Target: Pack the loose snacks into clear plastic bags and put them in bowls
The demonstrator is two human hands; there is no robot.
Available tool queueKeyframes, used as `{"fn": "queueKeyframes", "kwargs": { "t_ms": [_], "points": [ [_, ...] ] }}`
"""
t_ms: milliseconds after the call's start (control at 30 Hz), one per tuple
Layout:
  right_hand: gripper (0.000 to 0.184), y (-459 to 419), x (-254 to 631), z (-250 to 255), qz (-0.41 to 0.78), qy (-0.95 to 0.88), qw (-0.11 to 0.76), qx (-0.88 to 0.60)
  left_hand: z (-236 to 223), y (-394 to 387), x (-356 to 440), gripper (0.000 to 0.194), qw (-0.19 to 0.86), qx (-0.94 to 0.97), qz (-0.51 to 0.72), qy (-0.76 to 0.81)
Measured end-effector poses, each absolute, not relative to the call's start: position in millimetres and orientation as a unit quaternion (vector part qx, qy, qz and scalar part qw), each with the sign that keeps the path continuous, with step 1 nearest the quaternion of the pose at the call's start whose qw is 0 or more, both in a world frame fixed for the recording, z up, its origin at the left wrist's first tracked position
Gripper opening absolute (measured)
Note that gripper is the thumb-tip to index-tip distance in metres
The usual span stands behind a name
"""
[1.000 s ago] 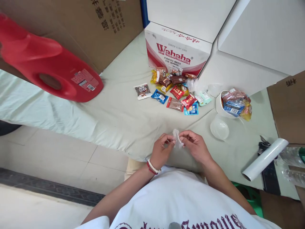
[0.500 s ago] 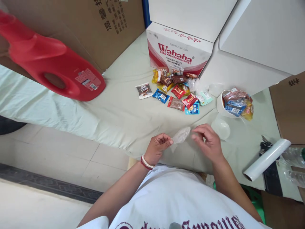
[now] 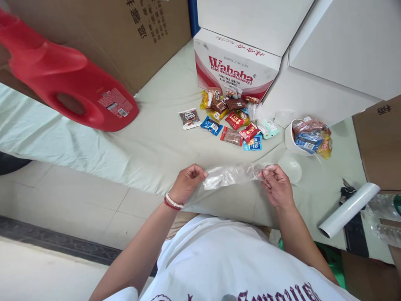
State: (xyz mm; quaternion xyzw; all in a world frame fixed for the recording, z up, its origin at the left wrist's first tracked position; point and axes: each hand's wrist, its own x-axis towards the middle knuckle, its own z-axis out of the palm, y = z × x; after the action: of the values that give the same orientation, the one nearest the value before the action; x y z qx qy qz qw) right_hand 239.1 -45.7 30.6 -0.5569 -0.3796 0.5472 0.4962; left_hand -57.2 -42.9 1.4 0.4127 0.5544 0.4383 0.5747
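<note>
A clear plastic bag [image 3: 230, 175] is stretched sideways above the near edge of the table. My left hand [image 3: 189, 182] pinches its left end between thumb and fingers. Its right end is pinched by my right hand [image 3: 277, 184]. The bag looks thin, crinkled and flat. Beyond it lies a pile of small wrapped snacks [image 3: 232, 136] in red, blue, brown and yellow packets. Right of the pile, a white cup [image 3: 291, 140] lies tipped with more packets at its mouth. A translucent round lid [image 3: 291, 169] lies just behind my right hand.
A big red jug [image 3: 81, 90] stands at the left by a brown carton [image 3: 103, 37]. A Wahaha water box [image 3: 234, 62] and white boxes [image 3: 338, 50] line the back. At the right are a plastic film roll [image 3: 349, 210], keys [image 3: 347, 190] and clear bottles [image 3: 384, 207].
My right hand has taken hold of the bag's free end. My left hand has moved left, and the bunched bag is now drawn out long between both hands.
</note>
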Motion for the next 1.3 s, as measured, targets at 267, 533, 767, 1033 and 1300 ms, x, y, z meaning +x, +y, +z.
{"fn": "queueKeyframes", "kwargs": {
  "t_ms": [267, 533, 767, 1033, 1300],
  "points": [
    [0.009, -75.4, 234.5, 28.0, 0.384, -0.591, 0.450, -0.548, 14.6, -2.8, -80.2, 0.026, 0.172, 0.423, 0.511, 0.728],
    [0.022, -105.6, 202.3, 1.1, 0.367, -0.768, 0.245, -0.463, 4.6, -77.2, 11.6, 0.037, 0.578, 0.449, 0.329, 0.596],
    [0.036, -95.7, 211.7, 28.1, 0.321, -0.726, 0.300, -0.529, -11.8, -74.0, 18.8, 0.027, 0.490, 0.507, 0.363, 0.609],
    [0.025, -65.3, 196.7, 3.8, 0.480, -0.581, 0.314, -0.577, -6.7, -70.0, 10.1, 0.034, 0.562, 0.439, 0.418, 0.563],
    [0.039, -82.1, 219.4, 4.8, 0.565, -0.299, 0.446, -0.627, -13.1, -48.5, -6.4, 0.032, 0.573, 0.302, 0.515, 0.561]
  ]
}}
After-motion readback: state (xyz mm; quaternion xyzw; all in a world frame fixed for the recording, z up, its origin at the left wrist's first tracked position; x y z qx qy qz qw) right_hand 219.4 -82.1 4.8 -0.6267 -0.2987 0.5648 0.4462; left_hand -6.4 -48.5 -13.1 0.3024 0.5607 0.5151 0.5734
